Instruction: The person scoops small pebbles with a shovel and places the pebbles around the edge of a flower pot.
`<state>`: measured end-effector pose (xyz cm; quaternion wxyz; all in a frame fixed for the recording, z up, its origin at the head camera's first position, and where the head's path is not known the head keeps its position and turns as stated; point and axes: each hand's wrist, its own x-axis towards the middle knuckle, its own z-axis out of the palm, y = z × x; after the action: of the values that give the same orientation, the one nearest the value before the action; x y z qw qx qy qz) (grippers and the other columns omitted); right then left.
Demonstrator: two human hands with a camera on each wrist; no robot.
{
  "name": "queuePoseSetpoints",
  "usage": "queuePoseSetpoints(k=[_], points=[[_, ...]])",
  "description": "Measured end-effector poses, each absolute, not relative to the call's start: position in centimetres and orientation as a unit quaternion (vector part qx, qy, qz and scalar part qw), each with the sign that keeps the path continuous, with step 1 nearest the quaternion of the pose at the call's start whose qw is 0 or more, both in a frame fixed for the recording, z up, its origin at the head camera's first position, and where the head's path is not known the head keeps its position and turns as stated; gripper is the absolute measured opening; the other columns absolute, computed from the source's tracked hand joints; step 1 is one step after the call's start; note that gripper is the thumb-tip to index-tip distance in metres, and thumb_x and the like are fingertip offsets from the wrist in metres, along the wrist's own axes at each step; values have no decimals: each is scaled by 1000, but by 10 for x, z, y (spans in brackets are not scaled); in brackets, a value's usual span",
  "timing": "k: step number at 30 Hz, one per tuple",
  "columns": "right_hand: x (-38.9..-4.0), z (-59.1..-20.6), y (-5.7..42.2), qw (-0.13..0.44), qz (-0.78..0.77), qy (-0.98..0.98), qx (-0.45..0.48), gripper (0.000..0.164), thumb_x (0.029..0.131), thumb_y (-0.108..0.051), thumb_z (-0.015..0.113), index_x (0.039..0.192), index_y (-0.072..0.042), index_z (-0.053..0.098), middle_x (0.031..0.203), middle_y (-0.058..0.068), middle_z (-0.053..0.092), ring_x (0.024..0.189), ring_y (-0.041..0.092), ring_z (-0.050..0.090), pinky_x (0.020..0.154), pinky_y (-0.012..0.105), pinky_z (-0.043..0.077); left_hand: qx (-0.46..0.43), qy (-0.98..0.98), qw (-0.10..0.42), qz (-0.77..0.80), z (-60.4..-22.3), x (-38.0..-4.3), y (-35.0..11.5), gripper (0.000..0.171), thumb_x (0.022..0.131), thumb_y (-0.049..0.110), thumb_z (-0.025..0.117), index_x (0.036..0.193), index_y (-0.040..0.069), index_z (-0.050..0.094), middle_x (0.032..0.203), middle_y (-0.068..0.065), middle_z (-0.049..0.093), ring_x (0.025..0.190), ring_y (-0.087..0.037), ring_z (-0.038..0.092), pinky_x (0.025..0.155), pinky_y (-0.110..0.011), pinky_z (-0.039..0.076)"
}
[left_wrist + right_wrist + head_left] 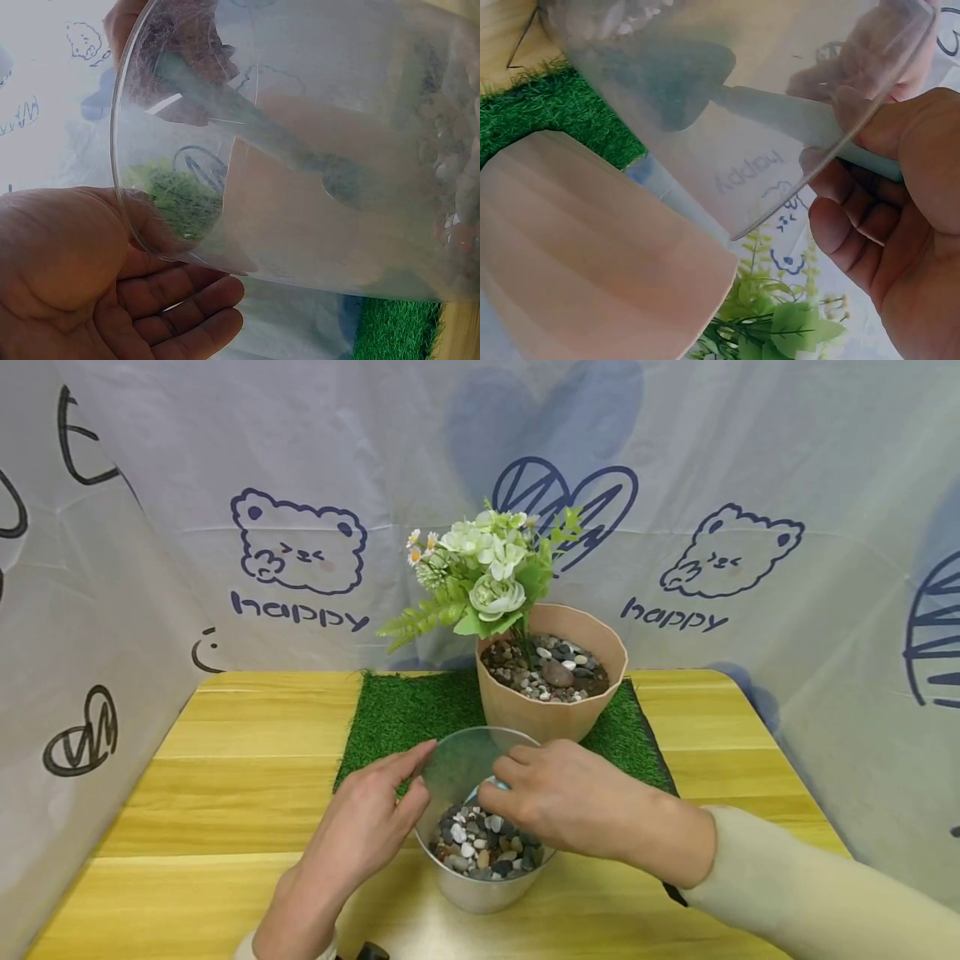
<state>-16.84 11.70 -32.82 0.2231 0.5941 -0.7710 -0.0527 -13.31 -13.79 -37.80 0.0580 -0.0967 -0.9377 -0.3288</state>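
Note:
A clear plastic bucket (486,893) stands near the table's front, with mixed pebbles (480,852) at its bottom. My left hand (360,814) holds its rim on the left side. In the left wrist view, the thumb lies at the rim and the other fingers extend along the outer wall. My right hand (562,793) grips the light blue handle of a small trowel (784,116) over the bucket's right rim. Through the cloudy wall in the right wrist view, the trowel's blade points down toward the pebbles.
Behind the bucket, a peach flowerpot (547,714) stands on a green turf mat (420,706). It holds soil, pebbles and an upright bunch of white flowers (495,568). A printed curtain (420,460) hangs behind the wooden table (225,810). A dark object lies at the front edge.

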Motion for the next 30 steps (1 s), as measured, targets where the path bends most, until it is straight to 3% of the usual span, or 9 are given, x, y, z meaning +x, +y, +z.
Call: queuePoseSetpoints(k=[11,15,18,22,26,30], points=[[-168,-323,108,193,-73,-788,580,15,95,-18,74,84,-18,63,75,-5,59,67,13,58,47,26,38,-97,-939,61,-325,-378,-133,-139,49,102,20,59,151,22,61,146,-9,66,78,-15,58,57,-28,43],[-169,-321,104,185,-93,-794,572,14,95,-21,74,85,-18,65,76,-5,62,68,13,60,47,27,42,-94,-938,59,-327,-378,-133,-138,49,102,19,59,150,21,61,146,-9,66,80,-18,60,57,-29,44],[-170,-318,102,179,-112,-802,559,12,93,-21,75,85,-17,67,76,-4,64,68,14,62,47,29,46,-94,-940,63,-323,-379,-133,-137,49,101,19,59,150,20,61,145,-9,66,87,-20,63,69,-33,51],[-170,-317,98,170,-119,-810,549,10,92,-20,74,85,-18,67,76,-3,64,66,14,62,47,30,46,-95,-940,72,-319,-379,-132,-136,49,101,18,59,150,19,62,143,-8,68,90,-20,62,80,-38,52],[-171,-319,96,162,-118,-814,545,11,94,-22,74,86,-17,68,76,-3,64,66,14,60,48,30,45,-93,-940,73,-321,-379,-133,-135,48,101,17,58,150,18,62,143,-8,68,92,-21,62,80,-38,52],[-170,-313,94,136,-126,-824,536,7,91,-18,74,86,-18,69,75,-2,64,65,14,60,50,31,48,-89,-939,76,-323,-379,-132,-135,48,102,19,59,150,17,61,144,-10,67,110,-26,68,95,-46,56]])
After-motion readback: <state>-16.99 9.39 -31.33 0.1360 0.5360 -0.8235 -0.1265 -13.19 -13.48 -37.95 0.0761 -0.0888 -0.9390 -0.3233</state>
